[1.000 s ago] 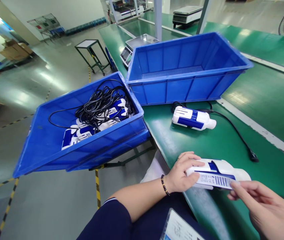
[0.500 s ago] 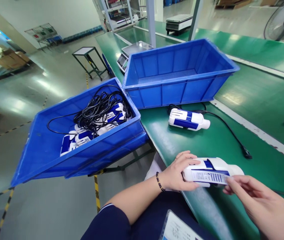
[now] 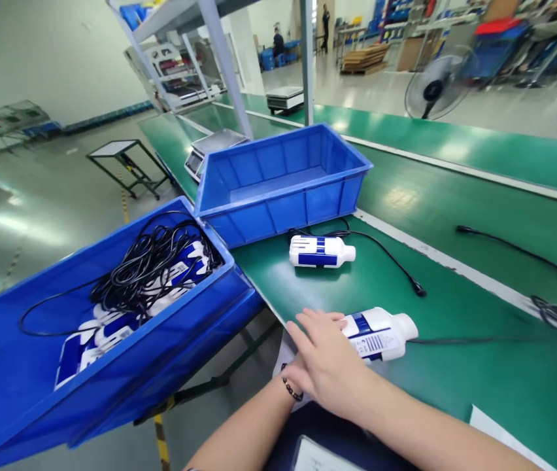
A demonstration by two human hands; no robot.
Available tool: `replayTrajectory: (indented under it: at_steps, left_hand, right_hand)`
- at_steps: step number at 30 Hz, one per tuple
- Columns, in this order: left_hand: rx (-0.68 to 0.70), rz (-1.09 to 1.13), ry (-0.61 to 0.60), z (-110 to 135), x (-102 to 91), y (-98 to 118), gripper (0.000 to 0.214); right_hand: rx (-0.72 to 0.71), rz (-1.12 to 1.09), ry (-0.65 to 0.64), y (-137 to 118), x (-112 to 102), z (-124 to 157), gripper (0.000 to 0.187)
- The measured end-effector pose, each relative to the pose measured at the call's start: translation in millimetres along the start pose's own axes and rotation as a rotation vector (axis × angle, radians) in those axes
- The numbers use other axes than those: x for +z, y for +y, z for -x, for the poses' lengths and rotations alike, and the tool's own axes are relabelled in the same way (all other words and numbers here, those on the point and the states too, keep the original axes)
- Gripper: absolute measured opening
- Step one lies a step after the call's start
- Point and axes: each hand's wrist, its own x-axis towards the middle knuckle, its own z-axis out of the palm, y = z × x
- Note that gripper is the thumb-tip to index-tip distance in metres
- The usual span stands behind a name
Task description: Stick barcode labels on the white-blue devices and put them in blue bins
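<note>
A white and blue device with a barcode label lies on the green belt near its front edge. My right hand reaches across from the right, fingers stretched flat, and covers the device's left end. My left hand is almost wholly hidden beneath it; only the wrist with a dark bead bracelet shows. A second white and blue device lies farther back, its black cord trailing to the right.
An empty blue bin stands on the belt behind the devices. A tilted blue bin at the left holds several devices with tangled black cords. A scale and a fan stand beyond. More cords lie at the right.
My right hand left the label end and crossed left over my left hand. The device now lies flat on the belt. My head lifted and turned, showing more of the hall.
</note>
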Motion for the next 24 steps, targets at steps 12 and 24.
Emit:
replayTrajectory:
  at_steps: [12,24]
  left_hand:
    - [0.335,-0.029,-0.272,-3,-54.2,-12,0.064]
    - [0.598,-0.501,-0.229,-15,-38.4,51,0.039]
  right_hand:
    - [0.299,0.137,-0.093,113,-22,52,0.062]
    - [0.82,0.049,0.036,105,-114,224,0.028]
